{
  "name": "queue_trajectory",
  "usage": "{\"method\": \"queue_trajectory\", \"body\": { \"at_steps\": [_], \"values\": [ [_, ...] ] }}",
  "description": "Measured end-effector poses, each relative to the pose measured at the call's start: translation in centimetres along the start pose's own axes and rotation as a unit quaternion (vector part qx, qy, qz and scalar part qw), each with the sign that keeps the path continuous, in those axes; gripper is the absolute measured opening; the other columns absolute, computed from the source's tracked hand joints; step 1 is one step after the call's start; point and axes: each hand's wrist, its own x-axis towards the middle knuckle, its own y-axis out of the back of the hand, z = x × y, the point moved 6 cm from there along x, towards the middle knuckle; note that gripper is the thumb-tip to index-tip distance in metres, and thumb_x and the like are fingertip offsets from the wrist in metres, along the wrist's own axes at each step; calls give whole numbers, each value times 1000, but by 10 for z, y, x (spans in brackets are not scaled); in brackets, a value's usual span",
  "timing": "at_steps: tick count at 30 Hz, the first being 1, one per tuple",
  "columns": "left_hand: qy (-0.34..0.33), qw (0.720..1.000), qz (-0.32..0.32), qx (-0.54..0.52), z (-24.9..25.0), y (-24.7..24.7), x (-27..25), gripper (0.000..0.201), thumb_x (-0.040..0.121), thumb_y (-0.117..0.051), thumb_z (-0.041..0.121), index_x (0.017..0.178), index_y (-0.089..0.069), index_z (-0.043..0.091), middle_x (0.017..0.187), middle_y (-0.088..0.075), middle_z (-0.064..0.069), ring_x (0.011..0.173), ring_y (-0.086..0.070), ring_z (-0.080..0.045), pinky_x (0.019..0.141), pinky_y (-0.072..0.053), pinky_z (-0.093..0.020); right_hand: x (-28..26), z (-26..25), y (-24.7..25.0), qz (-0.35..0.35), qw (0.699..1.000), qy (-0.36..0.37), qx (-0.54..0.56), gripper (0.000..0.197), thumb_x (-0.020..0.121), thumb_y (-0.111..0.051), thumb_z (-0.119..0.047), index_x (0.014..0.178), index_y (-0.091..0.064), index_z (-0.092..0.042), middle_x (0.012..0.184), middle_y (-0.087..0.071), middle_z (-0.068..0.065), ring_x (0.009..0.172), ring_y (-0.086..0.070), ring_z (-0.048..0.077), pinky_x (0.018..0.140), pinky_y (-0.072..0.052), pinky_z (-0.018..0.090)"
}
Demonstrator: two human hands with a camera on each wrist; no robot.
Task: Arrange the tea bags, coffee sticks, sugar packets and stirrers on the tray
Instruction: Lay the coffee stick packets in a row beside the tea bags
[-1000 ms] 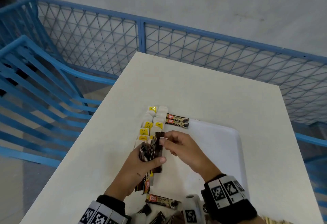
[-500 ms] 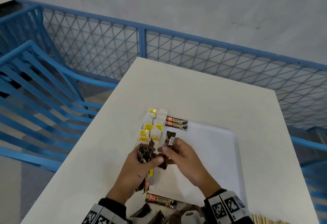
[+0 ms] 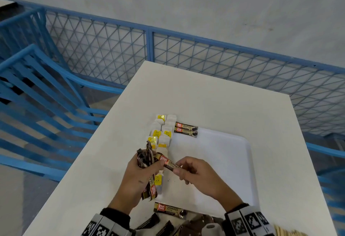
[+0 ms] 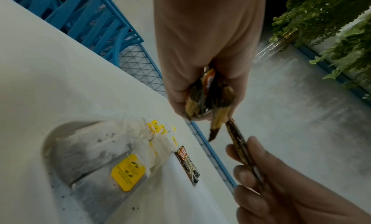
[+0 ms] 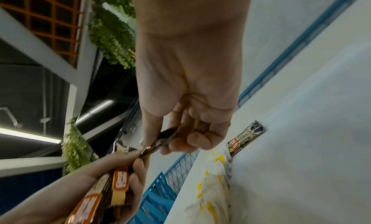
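My left hand [image 3: 139,175] grips a bundle of brown coffee sticks [image 3: 145,158] upright above the tray's left edge. My right hand [image 3: 188,170] pinches one end of a single coffee stick [image 3: 169,163] that lies tilted between both hands; its other end touches my left thumb. A white tray [image 3: 220,153] lies on the white table. Tea bags with yellow tags [image 3: 160,133] line its left side in two columns. Two coffee sticks [image 3: 186,129] lie side by side at its far left corner. The left wrist view shows the bundle [image 4: 202,97] and the single stick [image 4: 239,141].
More coffee sticks [image 3: 169,209] lie loose on the table [image 3: 214,96] at the near edge. Wooden stirrers [image 3: 287,233] show at the bottom right corner. A blue mesh railing [image 3: 149,45] runs behind the table, and blue bars stand to its left.
My right hand has drawn one stick out of the bundle and turned it from upright to nearly level, label up. Both hands have stayed over the tray's left edge.
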Motion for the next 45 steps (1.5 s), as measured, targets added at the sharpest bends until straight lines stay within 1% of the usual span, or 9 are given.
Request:
{"method": "queue_trajectory", "body": {
  "at_steps": [6, 10, 15, 22, 24, 27, 32, 40, 45],
  "values": [
    [20, 999, 3, -47, -6, 1, 0, 16, 76, -68, -2, 85, -61, 9, 67, -71, -5, 70, -67, -20, 67, -47, -29, -2, 13, 14, 28, 990, -42, 129, 6, 87, -62, -12, 91, -67, -10, 71, -65, -3, 61, -55, 8, 61, -46, 20],
    [53, 996, -1, -74, -14, 2, 3, 12, 80, -65, -2, 88, -63, 7, 68, -70, -6, 61, -68, -13, 53, -51, -20, 4, 23, 16, 39, 976, -60, 206, 14, 90, -54, -2, 94, -67, -5, 77, -68, 2, 66, -59, 8, 64, -49, 19],
    [108, 990, 3, -95, -27, 5, 7, 12, 84, -64, 11, 94, -62, 5, 75, -66, -10, 62, -66, -14, 51, -53, -20, 20, 46, 40, 159, 947, -106, 258, 11, 88, -56, 0, 93, -66, -1, 79, -64, 7, 65, -55, 13, 58, -49, 18],
    [120, 988, -8, -100, -32, 12, 7, 22, 76, -64, 28, 87, -64, 10, 69, -70, -5, 70, -68, -17, 55, -55, -23, 56, 79, 84, 265, 942, -164, 122, 10, 87, -62, -7, 79, -65, -13, 73, -58, 6, 63, -49, 13, 57, -40, 20],
    [120, 988, -10, -102, -34, 13, 9, 21, 75, -64, 30, 85, -64, 11, 67, -69, -3, 71, -68, -18, 57, -55, -23, 68, 83, 91, 277, 943, -169, 77, 2, 84, -66, -10, 83, -66, -10, 72, -60, 5, 60, -49, 12, 54, -36, 19],
    [126, 985, -9, -114, -35, 12, 11, 14, 86, -60, 23, 86, -63, 9, 66, -66, -5, 67, -67, -18, 58, -57, -25, 83, 84, 96, 288, 942, -172, 24, 12, 79, -72, -13, 88, -65, -9, 67, -59, -1, 58, -49, 9, 53, -34, 17],
    [145, 981, -14, -132, -42, 10, 12, 21, 83, -61, 25, 88, -59, 4, 79, -54, -15, 64, -64, -19, 64, -59, -28, 97, 75, 93, 301, 940, -155, -39, 17, 76, -74, -16, 83, -59, -12, 72, -58, -3, 66, -52, 11, 54, -35, 15],
    [147, 977, -7, -151, -48, 11, 14, 23, 82, -61, 26, 85, -57, 4, 67, -60, -9, 58, -63, -17, 57, -57, -26, 98, 81, 87, 297, 939, -168, -44, 21, 77, -74, -19, 89, -58, -11, 79, -57, -1, 79, -53, 15, 54, -34, 12],
    [127, 980, -23, -152, -44, 6, 17, 18, 85, -59, 25, 85, -62, 7, 67, -62, -6, 60, -64, -16, 57, -56, -29, 86, 66, 80, 311, 942, -122, -35, 24, 82, -68, -17, 99, -53, -10, 70, -54, -3, 68, -53, 15, 53, -38, 16]
  ]
}}
